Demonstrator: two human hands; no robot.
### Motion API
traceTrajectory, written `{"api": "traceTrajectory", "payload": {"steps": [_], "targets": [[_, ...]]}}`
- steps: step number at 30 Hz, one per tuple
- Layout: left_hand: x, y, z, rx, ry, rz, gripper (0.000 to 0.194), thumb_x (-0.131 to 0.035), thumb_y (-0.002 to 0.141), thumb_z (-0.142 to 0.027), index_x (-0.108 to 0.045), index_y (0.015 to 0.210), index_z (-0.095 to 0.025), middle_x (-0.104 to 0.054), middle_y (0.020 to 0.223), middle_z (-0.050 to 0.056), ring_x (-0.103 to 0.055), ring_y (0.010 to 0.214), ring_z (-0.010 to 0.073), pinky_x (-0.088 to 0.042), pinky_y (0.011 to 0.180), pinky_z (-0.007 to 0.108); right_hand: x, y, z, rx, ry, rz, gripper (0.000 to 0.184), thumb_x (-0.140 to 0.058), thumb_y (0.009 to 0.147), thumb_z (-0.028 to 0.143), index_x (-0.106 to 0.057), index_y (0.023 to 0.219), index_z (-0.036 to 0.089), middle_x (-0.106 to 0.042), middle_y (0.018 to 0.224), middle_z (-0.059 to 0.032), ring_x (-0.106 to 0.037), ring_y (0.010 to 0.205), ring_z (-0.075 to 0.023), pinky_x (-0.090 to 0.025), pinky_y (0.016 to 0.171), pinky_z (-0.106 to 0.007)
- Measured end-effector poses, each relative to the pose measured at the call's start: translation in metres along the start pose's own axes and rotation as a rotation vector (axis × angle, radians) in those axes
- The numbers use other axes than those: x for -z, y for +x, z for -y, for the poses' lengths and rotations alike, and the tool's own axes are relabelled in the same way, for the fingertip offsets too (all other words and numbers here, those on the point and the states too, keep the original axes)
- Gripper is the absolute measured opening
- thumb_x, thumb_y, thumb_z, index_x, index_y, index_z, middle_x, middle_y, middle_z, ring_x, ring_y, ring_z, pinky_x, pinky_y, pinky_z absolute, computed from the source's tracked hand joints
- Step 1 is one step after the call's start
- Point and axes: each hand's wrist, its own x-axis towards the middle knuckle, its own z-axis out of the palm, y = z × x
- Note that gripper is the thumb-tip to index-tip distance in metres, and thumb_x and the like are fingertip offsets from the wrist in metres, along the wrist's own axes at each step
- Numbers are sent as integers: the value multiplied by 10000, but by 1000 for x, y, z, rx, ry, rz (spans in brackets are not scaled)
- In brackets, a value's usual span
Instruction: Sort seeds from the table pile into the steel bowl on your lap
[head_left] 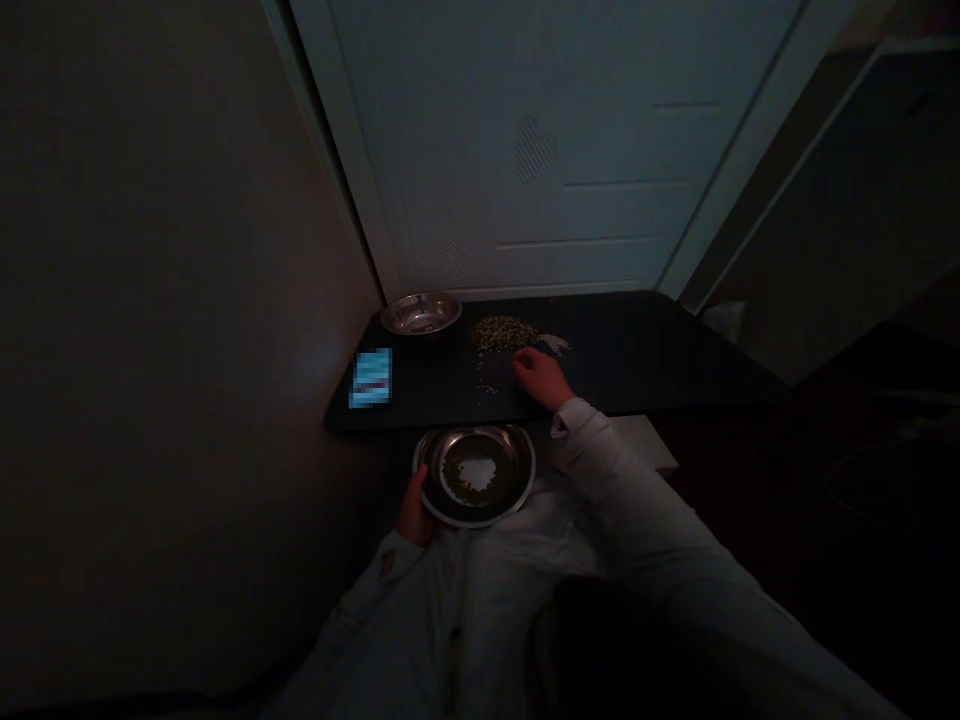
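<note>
Over the lap [487, 590], before the near edge of the table [652, 350], the left hand [416, 515] grips the rim of a bowl [523, 490] with green bits around a white patch, a hold that calls for keeping it level. The right hand [544, 378], over the table, has its fingers curled closed near the green pile [502, 332] and white pile [555, 344], seemingly working at loose bits, though I cannot tell whether it pinches any. At the table's left end are a metal dish [422, 316] and a lit screen [371, 378], its writing too blurred to read.
</note>
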Motion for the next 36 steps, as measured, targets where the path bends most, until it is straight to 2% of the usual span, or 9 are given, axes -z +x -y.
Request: {"api": "traceTrajectory", "payload": {"steps": [5,11,16,22,30,36], "targets": [[3,1,1,-64,27,14,268,-495,667,-362,-599,866,-217,-656,871,35,-481,1025,217,-331,902,359,-4,-3,15,58,-65,36,216,-411,717,253,-569,847,183,-608,796,-48,-534,724,-142,-381,655,-248],[16,11,6,-99,49,-19,321,-505,665,-348,-565,956,-227,-650,890,32,-485,1020,216,-337,896,359,-1,-9,25,68,-83,42,219,-413,724,270,-564,864,194,-608,781,-41,-536,706,-147,-378,626,-247],[26,18,11,-115,64,-30,286,-529,652,-314,-579,920,-226,-651,891,35,-463,1047,223,-329,905,357,2,-14,24,84,-91,38,223,-411,725,262,-560,873,190,-608,782,-45,-538,715,-148,-375,635,-247],[31,12,10,-229,71,-90,242,-577,607,-184,-590,839,-252,-636,944,-15,-360,1142,185,-272,950,304,4,-27,26,78,-102,43,232,-404,729,269,-554,889,196,-609,786,-44,-543,708,-152,-371,615,-245],[34,20,11,-146,80,-21,297,-554,631,-299,-582,919,-234,-648,915,25,-444,1069,216,-318,916,337,13,-43,24,68,-79,32,231,-398,733,258,-549,893,187,-611,763,-38,-543,682,-139,-377,607,-235],[33,23,13,-111,96,32,358,-536,624,-383,-577,938,-216,-654,886,31,-483,1025,228,-331,903,368,8,-42,27,68,-71,44,228,-401,735,255,-548,892,180,-614,779,-37,-550,711,-134,-387,636,-232]]}}
